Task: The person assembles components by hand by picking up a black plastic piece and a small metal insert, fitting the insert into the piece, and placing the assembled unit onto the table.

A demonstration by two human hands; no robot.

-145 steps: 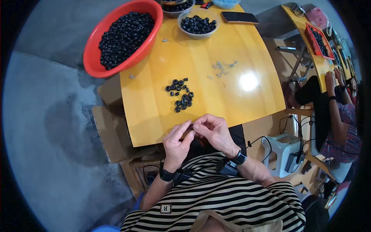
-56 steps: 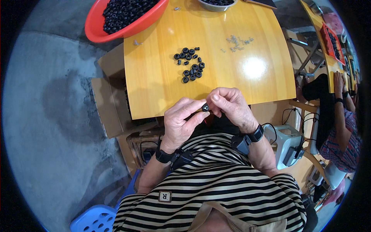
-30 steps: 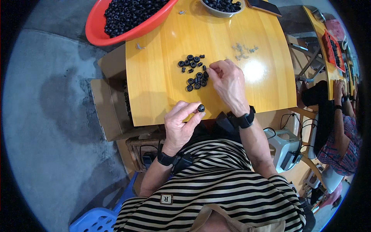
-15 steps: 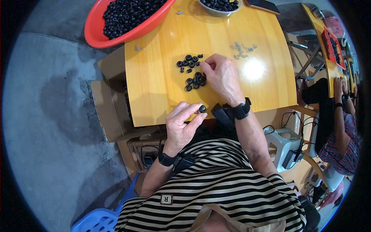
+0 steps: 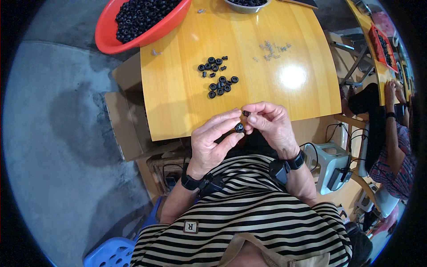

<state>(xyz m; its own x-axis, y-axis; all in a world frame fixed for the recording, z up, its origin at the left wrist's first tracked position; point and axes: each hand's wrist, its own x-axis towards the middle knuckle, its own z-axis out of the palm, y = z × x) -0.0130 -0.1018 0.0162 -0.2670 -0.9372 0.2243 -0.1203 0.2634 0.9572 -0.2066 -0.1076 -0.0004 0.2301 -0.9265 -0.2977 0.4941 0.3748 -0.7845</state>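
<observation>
Between the thumb and forefinger of my left hand (image 5: 210, 141) is a round black ring-shaped part (image 5: 239, 127), with a lighter bit showing in its middle. My right hand (image 5: 273, 127) pinches a small black spool-shaped plug (image 5: 246, 113) just above that part. The two hands nearly meet in front of the table's near edge. On the yellow wooden table (image 5: 178, 102) lie two loose groups of black rings, a far group (image 5: 208, 66) and a nearer group (image 5: 220, 88). A few small black plugs (image 5: 212, 75) lie beside the far group.
A red basin (image 5: 147, 38) heaped with black parts stands at the far left. A grey bowl (image 5: 249, 8) holds more of them. Small clear or metallic pieces (image 5: 271, 50) lie scattered at the right. A co-worker's hands (image 5: 392, 91) rest by another table; a grey stool (image 5: 331, 164) stands nearby.
My right hand has come back from the table's parts to beside my left hand, bringing a small black plug. My left hand keeps its ring-shaped part, moved only slightly.
</observation>
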